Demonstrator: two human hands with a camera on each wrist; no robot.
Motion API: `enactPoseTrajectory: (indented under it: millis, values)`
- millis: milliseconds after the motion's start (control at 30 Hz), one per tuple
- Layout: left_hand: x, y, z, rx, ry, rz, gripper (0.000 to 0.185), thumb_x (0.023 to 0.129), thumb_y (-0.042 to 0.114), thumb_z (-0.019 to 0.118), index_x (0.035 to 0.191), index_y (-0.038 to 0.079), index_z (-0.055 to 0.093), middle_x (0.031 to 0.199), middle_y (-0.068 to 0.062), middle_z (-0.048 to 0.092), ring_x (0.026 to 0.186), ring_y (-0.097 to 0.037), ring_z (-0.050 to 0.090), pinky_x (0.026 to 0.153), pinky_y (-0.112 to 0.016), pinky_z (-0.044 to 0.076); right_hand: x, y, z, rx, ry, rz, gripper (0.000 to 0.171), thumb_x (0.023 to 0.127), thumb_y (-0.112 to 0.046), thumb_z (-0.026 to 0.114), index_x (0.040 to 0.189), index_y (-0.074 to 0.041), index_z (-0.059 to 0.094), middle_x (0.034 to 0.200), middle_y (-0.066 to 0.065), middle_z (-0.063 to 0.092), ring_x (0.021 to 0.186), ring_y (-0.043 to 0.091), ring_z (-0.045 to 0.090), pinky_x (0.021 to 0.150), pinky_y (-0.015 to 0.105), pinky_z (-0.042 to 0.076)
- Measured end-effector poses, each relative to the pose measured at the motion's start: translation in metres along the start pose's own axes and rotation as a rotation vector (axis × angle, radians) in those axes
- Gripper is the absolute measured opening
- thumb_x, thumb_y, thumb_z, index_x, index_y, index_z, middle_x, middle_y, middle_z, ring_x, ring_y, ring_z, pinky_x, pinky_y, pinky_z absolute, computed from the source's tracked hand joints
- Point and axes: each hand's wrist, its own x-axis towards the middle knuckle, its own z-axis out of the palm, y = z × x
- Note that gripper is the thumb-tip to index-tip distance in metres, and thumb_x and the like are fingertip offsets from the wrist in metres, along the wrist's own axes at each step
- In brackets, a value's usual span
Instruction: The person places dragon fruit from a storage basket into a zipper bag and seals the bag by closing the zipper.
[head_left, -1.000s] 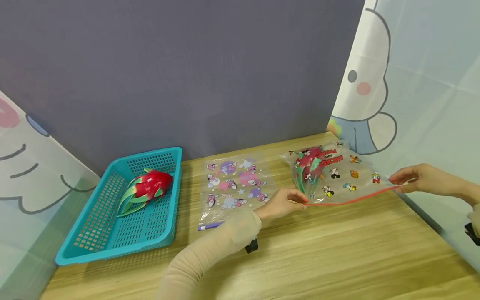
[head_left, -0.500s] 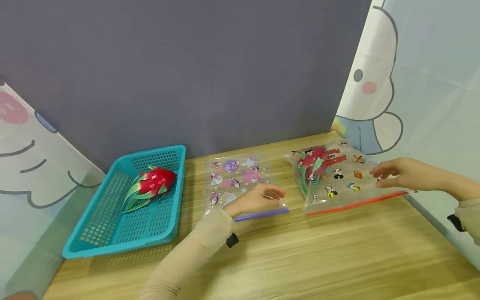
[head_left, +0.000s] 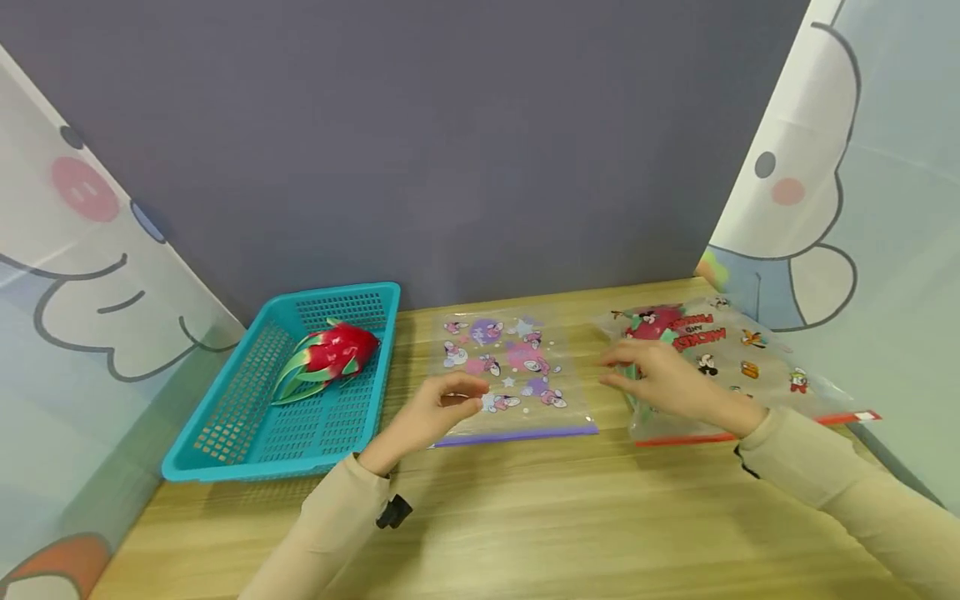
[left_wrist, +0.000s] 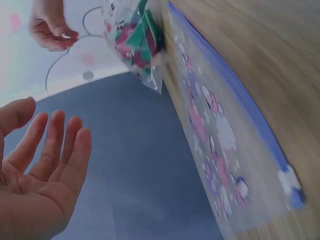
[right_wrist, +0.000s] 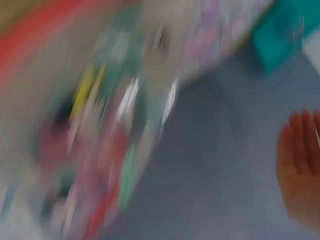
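My left hand point(head_left: 431, 412) hovers by the lower left corner of a clear zip bag point(head_left: 517, 379) with a purple slider edge and pink character prints. Its fingers are loosely bent and hold nothing, as the left wrist view confirms. My right hand point(head_left: 671, 383) is in front of a second clear zip bag point(head_left: 772, 392), red-edged and printed with cartoon figures. Nothing sits between its thumb and fingers. Inside that bag lies a red and green dragon fruit point(head_left: 663, 318), partly covered by the prints and my hand. The right wrist view is blurred.
At the left stands a turquoise perforated basket point(head_left: 281, 468) holding another dragon fruit point(head_left: 343, 350). A dark grey panel point(head_left: 480, 167) rises behind the wooden table point(head_left: 525, 525). Cartoon-printed sheets point(head_left: 900, 208) hang at both sides.
Both hands have let go of the red-edged bag's edge, which now lies down on the table. The left hand moved left past the purple-edged bag; the right hand also moved left.
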Motion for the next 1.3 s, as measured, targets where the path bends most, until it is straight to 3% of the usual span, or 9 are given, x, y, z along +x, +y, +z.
enactPoseTrajectory:
  millis: [167,300,433,600,733,933,1167,1300]
  values:
    - [-0.017,-0.007,-0.008,-0.011,0.049,-0.085,0.029,0.091,0.021,0.057,0.116,0.007,0.060,0.117,-0.010,0.061,0.105,-0.022,0.059,0.089,-0.029,0.049,0.011,-0.012,0.061,0.238,-0.068,0.086,0.017,0.085,-0.013,0.065,0.101,-0.009,0.068,0.098,0.003,0.067,0.084,0.012,0.061,0.076,0.031,0.053]
    - [-0.026,-0.011,-0.009,-0.033,0.052,-0.103,0.029,0.091,0.019,0.057,0.116,0.004,0.060,0.116,-0.012,0.061,0.106,-0.024,0.059,0.088,-0.025,0.049,0.018,-0.015,0.098,0.271,-0.145,0.108,0.020,0.085,-0.014,0.065,0.101,-0.003,0.067,0.096,0.006,0.066,0.086,0.016,0.060,0.077,0.034,0.052]
    - [-0.031,-0.013,-0.006,-0.060,0.050,-0.112,0.028,0.091,0.019,0.057,0.115,0.004,0.060,0.116,-0.013,0.061,0.107,-0.025,0.059,0.087,-0.024,0.050,0.018,-0.009,0.117,0.226,-0.176,0.075,0.023,0.080,-0.013,0.070,0.100,-0.002,0.067,0.094,0.006,0.065,0.086,0.020,0.060,0.077,0.033,0.052]
    - [-0.034,-0.019,-0.003,-0.075,0.036,-0.121,0.028,0.091,0.019,0.057,0.115,0.003,0.060,0.117,-0.014,0.060,0.108,-0.025,0.058,0.086,-0.022,0.050,0.011,0.001,0.122,0.150,-0.179,0.026,0.033,0.069,-0.014,0.079,0.097,-0.002,0.067,0.090,0.004,0.063,0.082,0.019,0.058,0.075,0.031,0.050]
    - [-0.037,-0.025,-0.005,-0.081,0.055,-0.128,0.025,0.090,0.018,0.058,0.112,0.005,0.062,0.115,-0.014,0.061,0.106,-0.025,0.059,0.086,-0.021,0.050,0.013,0.005,0.122,0.105,-0.202,0.025,0.034,0.067,-0.016,0.080,0.096,-0.004,0.068,0.090,0.003,0.063,0.084,0.018,0.058,0.078,0.034,0.050]
    - [-0.037,-0.029,-0.006,-0.089,0.063,-0.132,0.026,0.090,0.016,0.058,0.112,0.003,0.062,0.115,-0.017,0.061,0.106,-0.026,0.059,0.086,-0.022,0.050,0.017,0.007,0.122,0.092,-0.224,0.025,0.029,0.068,-0.016,0.079,0.093,-0.005,0.069,0.089,0.001,0.065,0.084,0.018,0.059,0.079,0.034,0.049]
    - [-0.039,-0.033,-0.005,-0.078,0.064,-0.150,0.027,0.091,0.017,0.058,0.113,0.003,0.061,0.115,-0.015,0.061,0.107,-0.026,0.059,0.088,-0.024,0.049,0.019,0.009,0.122,0.158,-0.240,0.058,0.009,0.078,-0.012,0.070,0.087,-0.007,0.071,0.081,-0.004,0.064,0.078,0.012,0.059,0.072,0.026,0.050]
    - [-0.039,-0.034,-0.005,-0.077,0.069,-0.145,0.027,0.091,0.018,0.058,0.113,0.003,0.061,0.115,-0.016,0.061,0.107,-0.026,0.059,0.088,-0.025,0.049,0.020,0.008,0.123,0.141,-0.242,0.037,0.007,0.080,-0.009,0.068,0.085,-0.006,0.073,0.079,-0.003,0.066,0.078,0.013,0.061,0.074,0.029,0.051]
